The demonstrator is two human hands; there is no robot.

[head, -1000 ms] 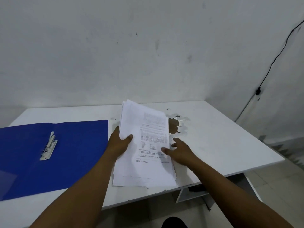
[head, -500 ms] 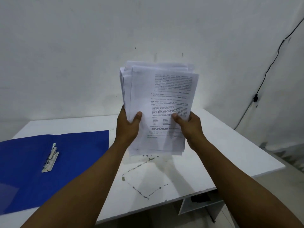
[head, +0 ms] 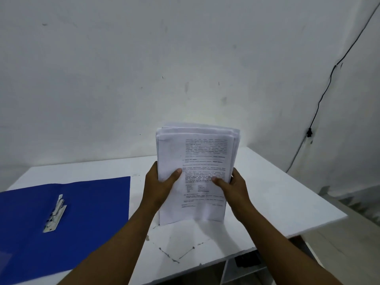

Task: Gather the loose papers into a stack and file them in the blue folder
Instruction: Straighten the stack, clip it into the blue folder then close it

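A stack of white printed papers (head: 197,153) stands upright with its bottom edge on the white table (head: 277,192). My left hand (head: 158,188) grips its left edge, thumb on the front sheet. My right hand (head: 234,188) grips the right edge the same way. The sheets' top edges are slightly uneven. The blue folder (head: 92,212) lies open flat on the table's left side, apart from the stack, with its metal clip (head: 55,213) showing.
The white wall stands close behind the table. A black cable (head: 320,99) runs down the wall at right. The tabletop has worn dark marks (head: 174,254) near its front edge. A shelf shows under the table at bottom right.
Both hands lifted the stack off the table and stood it upright, then lowered it until its bottom edge met the tabletop.
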